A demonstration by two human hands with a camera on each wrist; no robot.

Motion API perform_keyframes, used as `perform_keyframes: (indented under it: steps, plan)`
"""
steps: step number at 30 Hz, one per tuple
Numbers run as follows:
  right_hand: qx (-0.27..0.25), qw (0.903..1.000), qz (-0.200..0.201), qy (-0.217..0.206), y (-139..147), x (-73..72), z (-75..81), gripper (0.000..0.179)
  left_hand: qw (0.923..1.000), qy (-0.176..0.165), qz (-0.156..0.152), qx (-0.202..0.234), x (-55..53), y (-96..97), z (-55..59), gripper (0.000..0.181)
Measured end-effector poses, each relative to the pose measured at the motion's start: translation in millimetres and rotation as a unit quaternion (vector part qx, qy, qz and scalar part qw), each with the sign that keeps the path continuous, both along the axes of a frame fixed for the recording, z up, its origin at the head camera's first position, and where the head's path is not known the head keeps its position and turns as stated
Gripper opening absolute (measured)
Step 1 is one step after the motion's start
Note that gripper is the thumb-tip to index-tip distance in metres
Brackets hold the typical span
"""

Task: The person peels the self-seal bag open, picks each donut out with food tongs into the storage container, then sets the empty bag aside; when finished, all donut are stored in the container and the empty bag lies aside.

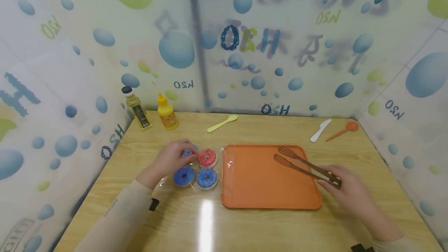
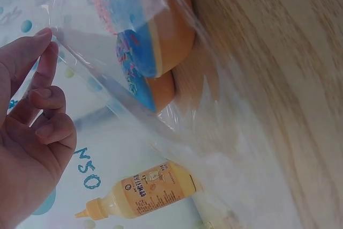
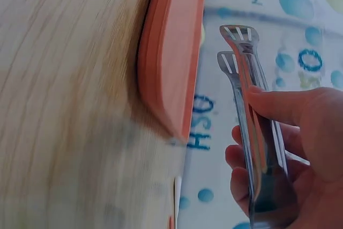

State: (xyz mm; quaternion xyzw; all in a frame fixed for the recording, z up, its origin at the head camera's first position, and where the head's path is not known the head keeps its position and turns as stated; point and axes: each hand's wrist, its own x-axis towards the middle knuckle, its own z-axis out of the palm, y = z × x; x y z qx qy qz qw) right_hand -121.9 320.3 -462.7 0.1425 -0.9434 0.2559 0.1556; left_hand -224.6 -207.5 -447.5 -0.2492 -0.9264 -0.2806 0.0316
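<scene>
My left hand [image 1: 171, 158] pinches the edge of a clear plastic bag [image 2: 94, 76] between thumb and index finger. Inside or under this film lie several toy donuts, one with red icing [image 1: 210, 154] and the others blue, such as the front-right blue donut [image 1: 207, 182]. Part of the back-left blue donut [image 1: 187, 153] is hidden behind my left hand. My right hand [image 1: 350, 189] grips metal tongs [image 1: 303, 165] by the handle end. Their two slotted tips stand slightly apart over the right part of an orange tray [image 1: 267, 180].
Behind the donuts stand an oil bottle [image 1: 139, 112] and a yellow squeeze bottle [image 1: 168, 116]. A pale yellow spoon [image 1: 223, 123] lies at the back middle. At the back right are a white knife [image 1: 320, 131] and an orange spoon [image 1: 351, 126]. Patterned walls [image 1: 301, 100] enclose the wooden table [image 1: 168, 224].
</scene>
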Motion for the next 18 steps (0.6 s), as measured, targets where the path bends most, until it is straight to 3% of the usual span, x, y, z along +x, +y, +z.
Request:
perform_keyframes:
  steps: [11, 18]
  plan:
    - [0.02, 0.9948, 0.07, -0.072, -56, -17.1, -4.7, 0.036, 1.0, -0.007, 0.004, 0.005, 0.0, 0.0, 3.9, 0.004]
    - [0.019, 0.992, 0.101, -0.073, -91, -20.0, -5.0, 0.038, 1.0, -0.003, 0.0, 0.002, 0.9, -1.2, 4.9, 0.005]
